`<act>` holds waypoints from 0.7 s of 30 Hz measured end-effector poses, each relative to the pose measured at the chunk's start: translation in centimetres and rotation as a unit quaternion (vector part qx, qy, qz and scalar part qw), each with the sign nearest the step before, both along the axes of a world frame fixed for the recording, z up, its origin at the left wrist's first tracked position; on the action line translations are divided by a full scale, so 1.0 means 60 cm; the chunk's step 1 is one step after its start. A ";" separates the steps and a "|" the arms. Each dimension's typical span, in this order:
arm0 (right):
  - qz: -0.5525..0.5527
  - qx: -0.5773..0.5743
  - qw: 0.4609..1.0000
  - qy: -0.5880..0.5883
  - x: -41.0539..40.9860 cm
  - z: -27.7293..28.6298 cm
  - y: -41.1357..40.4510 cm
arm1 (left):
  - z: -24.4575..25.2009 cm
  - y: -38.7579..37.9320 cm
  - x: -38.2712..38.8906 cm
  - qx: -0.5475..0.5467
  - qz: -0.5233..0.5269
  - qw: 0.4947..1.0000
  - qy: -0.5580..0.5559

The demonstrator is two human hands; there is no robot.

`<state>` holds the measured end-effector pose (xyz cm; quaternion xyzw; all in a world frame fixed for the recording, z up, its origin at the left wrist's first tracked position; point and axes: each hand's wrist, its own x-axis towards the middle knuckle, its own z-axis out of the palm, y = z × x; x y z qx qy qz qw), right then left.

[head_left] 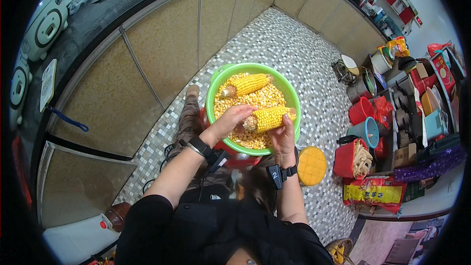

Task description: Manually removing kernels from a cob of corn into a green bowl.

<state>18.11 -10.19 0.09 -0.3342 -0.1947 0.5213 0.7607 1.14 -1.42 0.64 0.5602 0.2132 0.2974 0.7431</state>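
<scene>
Between my hands, over a green plastic basin point(210, 97), is an ear of corn point(272, 119) whose left end is stripped of kernels. My right hand point(284, 138) grips its right part from below, the thumb on the kernels. At the stripped end, my left hand point(232, 119) has its thumb and fingers against the cob. Loose corn kernels point(270, 95) fill much of the basin. A second, partly shelled ear of corn point(250, 84) lies on them at the far side.
A round yellow stool point(312, 165) stands right of the basin. Further right are a red bin point(344, 158), a blue bucket point(364, 132) and a loaded rack point(395, 129). Cabinets point(162, 40) line the left, under a dark counter point(92, 29). A basket with corn point(338, 252) sits at lower right.
</scene>
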 end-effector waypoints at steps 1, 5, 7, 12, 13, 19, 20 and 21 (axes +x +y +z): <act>0.004 0.007 1.000 0.002 0.002 0.000 -0.001 | 0.004 -0.001 -0.002 0.001 -0.002 1.000 0.000; -0.008 0.023 0.999 0.038 0.002 -0.005 -0.003 | -0.007 0.008 -0.005 -0.027 -0.095 0.994 0.039; -0.015 0.031 0.999 0.033 -0.008 0.009 -0.005 | -0.009 0.011 -0.003 0.017 -0.126 0.991 0.031; 0.016 0.044 0.998 0.028 0.002 0.004 0.001 | 0.002 -0.002 0.001 -0.017 -0.076 0.997 0.015; 0.004 0.050 0.998 0.034 0.002 0.006 0.003 | 0.005 -0.004 0.001 -0.003 -0.037 0.999 -0.002; 0.024 0.068 0.997 0.028 -0.005 0.019 0.002 | -0.005 -0.002 -0.001 0.090 -0.004 0.996 -0.005; 0.019 0.072 0.997 0.029 -0.005 0.017 0.002 | -0.009 0.000 -0.001 0.121 0.006 0.993 0.008; 0.017 0.066 0.997 0.033 -0.004 0.015 0.001 | -0.008 -0.001 -0.002 0.151 0.015 0.988 0.022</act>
